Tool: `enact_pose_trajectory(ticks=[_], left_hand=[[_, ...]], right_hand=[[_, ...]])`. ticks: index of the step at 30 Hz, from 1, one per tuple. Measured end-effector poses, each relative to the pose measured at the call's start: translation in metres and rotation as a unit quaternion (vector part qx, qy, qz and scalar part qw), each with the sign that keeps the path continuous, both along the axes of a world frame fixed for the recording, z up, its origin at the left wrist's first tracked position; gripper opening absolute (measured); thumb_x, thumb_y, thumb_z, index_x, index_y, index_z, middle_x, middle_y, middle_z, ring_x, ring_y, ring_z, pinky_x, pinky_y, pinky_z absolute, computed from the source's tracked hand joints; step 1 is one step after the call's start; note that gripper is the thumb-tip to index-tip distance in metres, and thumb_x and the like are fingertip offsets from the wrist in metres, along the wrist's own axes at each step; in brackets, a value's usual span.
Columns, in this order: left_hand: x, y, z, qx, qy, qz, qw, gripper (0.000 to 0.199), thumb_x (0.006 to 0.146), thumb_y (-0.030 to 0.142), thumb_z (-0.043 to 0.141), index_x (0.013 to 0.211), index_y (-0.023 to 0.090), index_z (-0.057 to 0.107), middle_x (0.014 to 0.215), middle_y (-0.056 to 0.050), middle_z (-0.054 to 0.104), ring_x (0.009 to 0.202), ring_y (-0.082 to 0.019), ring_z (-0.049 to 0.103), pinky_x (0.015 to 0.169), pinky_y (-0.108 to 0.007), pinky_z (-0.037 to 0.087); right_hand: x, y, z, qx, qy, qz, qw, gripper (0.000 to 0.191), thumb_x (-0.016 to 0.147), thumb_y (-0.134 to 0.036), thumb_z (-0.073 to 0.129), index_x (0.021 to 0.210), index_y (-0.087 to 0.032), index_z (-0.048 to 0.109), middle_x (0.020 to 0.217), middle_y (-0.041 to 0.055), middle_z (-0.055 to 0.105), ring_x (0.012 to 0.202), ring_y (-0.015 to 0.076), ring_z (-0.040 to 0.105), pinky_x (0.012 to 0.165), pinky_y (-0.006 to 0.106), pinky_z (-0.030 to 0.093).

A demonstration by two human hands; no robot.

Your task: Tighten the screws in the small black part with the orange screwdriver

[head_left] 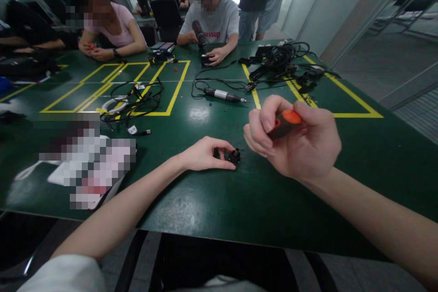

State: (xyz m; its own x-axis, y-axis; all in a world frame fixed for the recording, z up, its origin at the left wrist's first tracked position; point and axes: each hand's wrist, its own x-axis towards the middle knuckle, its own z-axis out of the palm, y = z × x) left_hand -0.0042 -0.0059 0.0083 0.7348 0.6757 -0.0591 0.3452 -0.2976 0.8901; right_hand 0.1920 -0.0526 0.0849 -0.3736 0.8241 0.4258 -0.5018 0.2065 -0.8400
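My left hand [208, 154] rests on the green table, thumb and fingers closed around a small round black part [234, 158] with a short metal cylinder standing up from it. To the right and higher, my right hand [297, 139] is raised above the table. Its fingers wrap round a screwdriver [285, 124], of which a dark grey handle with an orange end shows. The tool's shaft is hidden. Tiny bits, perhaps screws, lie just right of the black part.
A black-and-silver electric screwdriver [224, 96] with a cord lies ahead. Coiled cables [137, 100] are at the left, and a heap of black cables [280, 61] at the back right. Blurred-out flat items [102, 173] lie near my left arm. Across the table [191, 205], co-workers handle small parts.
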Motion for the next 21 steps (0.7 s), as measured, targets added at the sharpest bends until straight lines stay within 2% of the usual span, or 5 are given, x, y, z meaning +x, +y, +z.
enact_pose_trajectory(ticks=[4, 9, 11, 17, 21], left_hand=[[0.0, -0.0003, 0.0006, -0.006, -0.002, 0.001, 1.0, 0.035, 0.079, 0.038, 0.086, 0.101, 0.013, 0.079, 0.075, 0.0, 0.072, 0.066, -0.01, 0.062, 0.064, -0.021, 0.044], [0.0, -0.0003, -0.0001, -0.009, -0.008, -0.001, 1.0, 0.034, 0.079, 0.038, 0.086, 0.1, 0.013, 0.078, 0.077, -0.001, 0.073, 0.066, -0.01, 0.062, 0.064, -0.02, 0.045], [0.0, -0.0003, -0.0006, -0.009, -0.007, -0.001, 1.0, 0.035, 0.079, 0.038, 0.086, 0.103, 0.013, 0.078, 0.078, -0.001, 0.074, 0.067, -0.01, 0.063, 0.063, -0.02, 0.045], [-0.0001, -0.0001, -0.0014, -0.005, -0.004, 0.0, 1.0, 0.036, 0.079, 0.038, 0.086, 0.104, 0.013, 0.078, 0.075, 0.0, 0.072, 0.065, -0.01, 0.062, 0.063, -0.02, 0.045], [-0.0004, 0.0002, -0.002, -0.005, -0.008, -0.002, 1.0, 0.035, 0.079, 0.038, 0.086, 0.102, 0.013, 0.078, 0.075, 0.0, 0.072, 0.065, -0.01, 0.062, 0.064, -0.021, 0.045]], right_hand=[[0.0003, 0.0008, 0.0004, -0.004, -0.009, 0.005, 1.0, 0.053, 0.1, -0.062, 0.054, 0.064, -0.022, 0.058, 0.049, -0.0041, 0.039, 0.041, 0.0123, 0.033, 0.043, 0.028, 0.03], [0.0018, -0.0013, 0.0016, -0.012, 0.002, 0.003, 1.0, 0.036, 0.092, -0.058, 0.062, 0.079, -0.024, 0.058, 0.051, -0.006, 0.045, 0.041, 0.0122, 0.032, 0.044, 0.027, 0.031], [0.0016, -0.0012, 0.0022, -0.012, 0.001, -0.002, 1.0, 0.033, 0.091, -0.055, 0.065, 0.08, -0.025, 0.057, 0.052, -0.0057, 0.048, 0.042, 0.0126, 0.033, 0.045, 0.027, 0.032], [0.0009, 0.0026, 0.0014, -0.008, -0.01, 0.001, 1.0, 0.056, 0.1, -0.063, 0.052, 0.062, -0.023, 0.052, 0.049, -0.0039, 0.038, 0.042, 0.012, 0.032, 0.044, 0.028, 0.031], [0.0019, 0.0009, 0.0003, -0.014, 0.0, 0.01, 1.0, 0.048, 0.096, -0.064, 0.056, 0.071, -0.023, 0.056, 0.049, -0.0057, 0.038, 0.041, 0.0118, 0.031, 0.045, 0.028, 0.031]])
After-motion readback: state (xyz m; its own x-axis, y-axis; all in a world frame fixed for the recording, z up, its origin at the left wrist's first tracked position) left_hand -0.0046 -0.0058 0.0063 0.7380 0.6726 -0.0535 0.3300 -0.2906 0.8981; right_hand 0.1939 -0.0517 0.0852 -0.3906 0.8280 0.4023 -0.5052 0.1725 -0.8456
